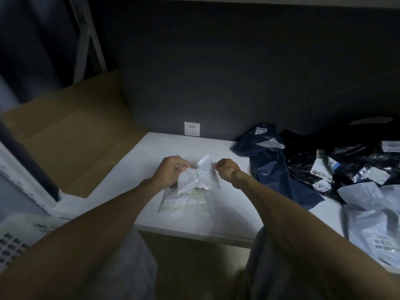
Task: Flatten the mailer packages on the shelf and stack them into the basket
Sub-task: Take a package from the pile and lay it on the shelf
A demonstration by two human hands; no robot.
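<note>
A crumpled pale mailer [194, 178] is held over the shelf [227, 215], the left hand [171, 171] pinching its 9 o'clock edge, the right hand [227, 169] its 3 o'clock edge. Dark mailers [324, 165] heap at 3 o'clock, and the basket [15, 239] is at 8.

Two hands [171, 171]; two clear mailers [188, 202]; one cardboard box [71, 131]; one wall socket [192, 128]; one basket [19, 237].
</note>
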